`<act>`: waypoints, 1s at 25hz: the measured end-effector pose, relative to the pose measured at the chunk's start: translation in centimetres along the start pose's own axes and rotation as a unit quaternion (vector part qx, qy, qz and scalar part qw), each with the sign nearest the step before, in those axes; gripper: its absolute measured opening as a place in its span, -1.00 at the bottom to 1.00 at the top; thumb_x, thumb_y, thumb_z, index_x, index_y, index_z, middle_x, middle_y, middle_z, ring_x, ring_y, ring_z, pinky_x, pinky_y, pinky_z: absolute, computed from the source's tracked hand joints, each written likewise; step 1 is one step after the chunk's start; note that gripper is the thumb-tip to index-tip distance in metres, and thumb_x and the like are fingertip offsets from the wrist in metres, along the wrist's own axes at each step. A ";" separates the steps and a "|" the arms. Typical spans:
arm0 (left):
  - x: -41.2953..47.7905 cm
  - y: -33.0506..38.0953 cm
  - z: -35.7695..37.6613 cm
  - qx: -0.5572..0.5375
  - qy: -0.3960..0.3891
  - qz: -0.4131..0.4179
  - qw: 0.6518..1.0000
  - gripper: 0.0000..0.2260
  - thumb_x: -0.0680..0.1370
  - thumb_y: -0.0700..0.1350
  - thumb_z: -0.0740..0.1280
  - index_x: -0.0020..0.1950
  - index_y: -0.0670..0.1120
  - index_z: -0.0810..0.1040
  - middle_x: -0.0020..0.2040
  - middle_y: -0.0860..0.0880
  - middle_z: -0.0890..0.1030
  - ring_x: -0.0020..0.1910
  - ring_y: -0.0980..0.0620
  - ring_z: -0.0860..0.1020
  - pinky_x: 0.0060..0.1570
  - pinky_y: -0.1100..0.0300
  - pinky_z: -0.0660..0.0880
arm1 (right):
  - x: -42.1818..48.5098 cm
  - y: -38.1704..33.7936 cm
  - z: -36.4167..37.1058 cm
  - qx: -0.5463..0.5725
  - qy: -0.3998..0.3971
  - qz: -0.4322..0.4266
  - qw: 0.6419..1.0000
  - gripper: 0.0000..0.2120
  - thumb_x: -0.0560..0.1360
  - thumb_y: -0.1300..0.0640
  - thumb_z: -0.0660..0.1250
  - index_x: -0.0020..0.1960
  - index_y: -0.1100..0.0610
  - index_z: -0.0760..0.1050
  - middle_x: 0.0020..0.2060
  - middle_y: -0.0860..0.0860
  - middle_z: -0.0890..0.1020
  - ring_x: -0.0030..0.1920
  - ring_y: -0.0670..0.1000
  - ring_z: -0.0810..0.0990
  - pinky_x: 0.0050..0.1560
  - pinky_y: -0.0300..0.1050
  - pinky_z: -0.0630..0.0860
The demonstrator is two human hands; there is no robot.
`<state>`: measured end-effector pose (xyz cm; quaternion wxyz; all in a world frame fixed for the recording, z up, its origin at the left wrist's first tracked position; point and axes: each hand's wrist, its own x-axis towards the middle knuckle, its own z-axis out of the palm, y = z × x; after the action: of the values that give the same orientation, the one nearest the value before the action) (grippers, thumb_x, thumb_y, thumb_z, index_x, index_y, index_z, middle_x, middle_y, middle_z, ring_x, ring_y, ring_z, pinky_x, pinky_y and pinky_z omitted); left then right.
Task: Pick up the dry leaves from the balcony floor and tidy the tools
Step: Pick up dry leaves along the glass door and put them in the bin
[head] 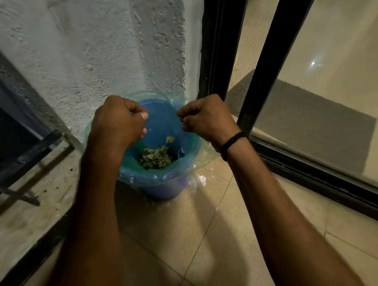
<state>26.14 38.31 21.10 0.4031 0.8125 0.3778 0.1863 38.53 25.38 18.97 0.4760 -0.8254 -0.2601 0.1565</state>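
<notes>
Leaves: a heap of dry leaves [156, 157] lies at the bottom of the blue bin [165, 191]. One loose leaf [170, 139] shows higher up, against the inner wall or in the air; I cannot tell which.
Bin: lined with a thin green bag [159, 178] folded over the rim, standing in the corner on the floor tiles [222, 233].
Left hand [118, 121]: clenched over the bin's near-left rim, with nothing plainly in it.
Right hand [207, 119]: clenched over the far-right rim, fingertips drawn together. I cannot tell whether they nip the bag edge or a crumb of leaf.
Progress: the visible tiles carry no leaves, so gathering looks largely done.
Left to do: the tools. None are in sight here.
Edges: rough wall [101, 38] right behind the bin, black door frame [270, 59] close on the right, dark rail [28, 155] low on the left.
Open room: only back toward the person, over bare tile.
</notes>
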 end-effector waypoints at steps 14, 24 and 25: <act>-4.0 4.4 6.4 -0.010 0.013 0.152 0.988 -0.62 0.51 0.15 0.30 0.27 0.05 0.60 0.09 -0.01 0.68 0.10 -0.06 0.63 0.22 -0.04 0.53 | -3.9 4.0 -4.0 0.055 0.234 -0.002 0.971 -0.89 0.46 0.11 0.48 -0.08 0.15 0.69 -0.20 0.00 0.72 -0.16 -0.05 0.69 -0.02 0.04 0.63; -16.4 10.3 23.3 0.011 -0.246 0.270 0.931 -0.75 0.58 -0.06 0.36 0.21 -0.11 0.66 0.14 -0.20 0.67 0.18 -0.22 0.60 0.20 -0.01 0.50 | -19.8 16.8 -16.9 -0.037 0.447 0.216 0.867 -0.87 0.47 0.10 0.46 -0.05 0.14 0.70 -0.15 0.02 0.73 -0.10 -0.02 0.69 0.04 0.02 0.62; -18.3 10.2 25.3 0.015 -0.269 0.275 0.923 -0.75 0.58 -0.06 0.37 0.21 -0.11 0.66 0.14 -0.19 0.67 0.19 -0.21 0.59 0.19 0.01 0.50 | -21.7 18.6 -17.7 -0.045 0.462 0.238 0.853 -0.89 0.47 0.10 0.46 -0.06 0.12 0.70 -0.16 0.01 0.73 -0.11 -0.03 0.69 0.04 0.02 0.62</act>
<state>34.43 7.38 13.91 0.4098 0.9101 0.0195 0.0588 35.01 -7.35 11.88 0.4519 -0.8599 0.1869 -0.1464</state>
